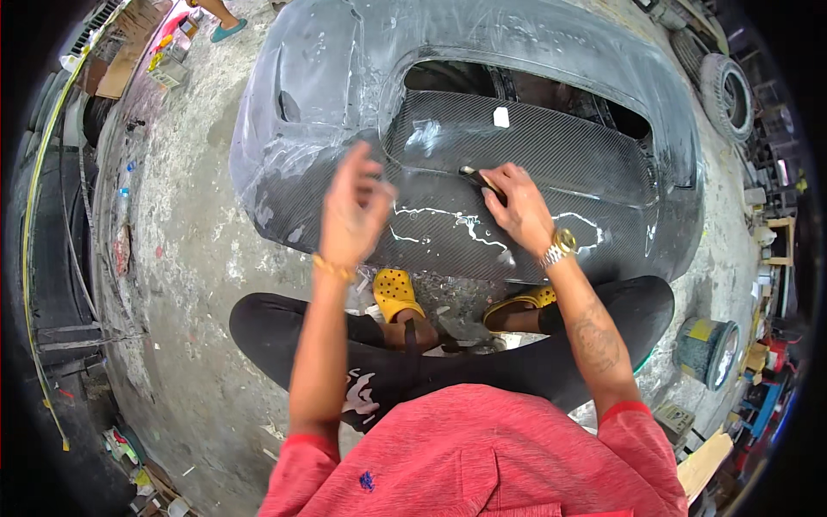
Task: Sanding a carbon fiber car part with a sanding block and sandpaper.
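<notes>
Our right hand (pixel 515 207), just right of the frame's centre, has its fingers curled shut around a small dark tool (pixel 479 179), whose tip pokes out to the upper left and rests on the car panel (pixel 551 146). Our left hand (pixel 353 211), left of centre, is lifted off the panel with fingers loosely bent and holding nothing; it looks a little blurred.

To do this well, we judge the tool should stay at a low angle and move in short, even strokes, so it works along the seam without gouging the weave. The free hand would serve best pressed flat on the panel to steady it.

The panel is dark woven carbon, glossy, filling the upper middle of the frame, with white streaks (pixel 465 222) across its near edge and a small white patch (pixel 500 117) higher up. It lies on a rough, stained concrete floor (pixel 181 258). We sit cross-legged in yellow clogs (pixel 394 291). A can (pixel 706 349) stands at lower right, tyres (pixel 728 90) at upper right, clutter along the left.
</notes>
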